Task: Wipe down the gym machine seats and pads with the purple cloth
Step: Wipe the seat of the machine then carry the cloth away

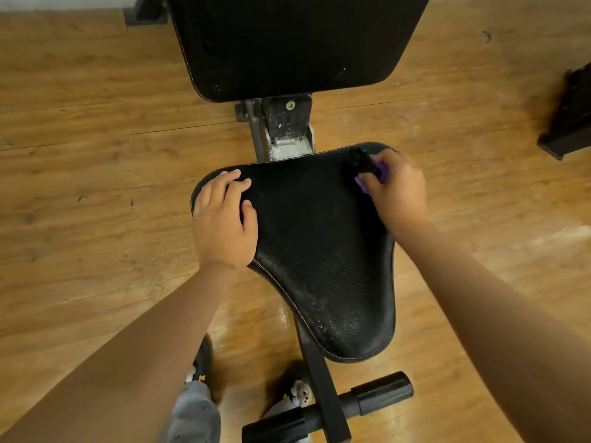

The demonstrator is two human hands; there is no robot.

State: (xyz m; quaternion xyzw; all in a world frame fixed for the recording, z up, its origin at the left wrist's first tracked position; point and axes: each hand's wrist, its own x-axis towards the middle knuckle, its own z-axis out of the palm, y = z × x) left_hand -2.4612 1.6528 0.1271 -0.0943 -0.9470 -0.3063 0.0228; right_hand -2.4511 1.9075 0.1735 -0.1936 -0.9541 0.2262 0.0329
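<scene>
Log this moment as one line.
left hand: rests on black leather seat | right hand: grips purple cloth at seat's far corner

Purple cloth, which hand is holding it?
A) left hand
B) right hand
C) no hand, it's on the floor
B: the right hand grips the purple cloth at the far right corner of the black seat; the left hand lies flat on the seat, holding nothing.

The black, pebble-grained seat is broad at its far end and narrows nearward. The purple cloth (mostly hidden) is bunched under the right hand at the seat's far right corner. Beyond is the black back pad.
</scene>
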